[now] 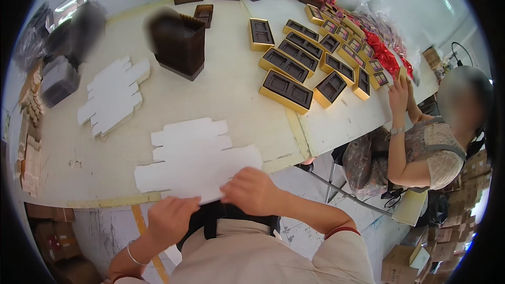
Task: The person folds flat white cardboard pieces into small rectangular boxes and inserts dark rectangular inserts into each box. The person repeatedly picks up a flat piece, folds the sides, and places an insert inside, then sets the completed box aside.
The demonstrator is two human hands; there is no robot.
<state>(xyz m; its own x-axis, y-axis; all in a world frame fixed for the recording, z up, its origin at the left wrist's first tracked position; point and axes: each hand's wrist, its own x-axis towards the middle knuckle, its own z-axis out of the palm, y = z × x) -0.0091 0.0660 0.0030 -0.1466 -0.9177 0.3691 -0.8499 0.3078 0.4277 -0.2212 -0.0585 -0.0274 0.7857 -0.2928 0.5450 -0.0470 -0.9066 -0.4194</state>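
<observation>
A flat white die-cut carton blank point(192, 152) with notched flaps lies at the table's near edge, right in front of me. My left hand point(172, 217) is closed on its near edge, fingers bent. A little to the right, my right hand point(249, 191) pinches the same edge, its thumb and fingers curled over the board. Further left lies a stack of similar white carton blanks point(117, 94). Beyond the blank stands a tall stack of dark brown plastic trays point(184, 47).
Gold boxes with dark inserts point(286, 91) crowd the table's right half, near red ribbon point(381, 55). A co-worker point(436, 137) sits at the right, hands raised over the table edge. Clear plastic trays point(59, 80) and stacked card pieces point(30, 152) line the left edge.
</observation>
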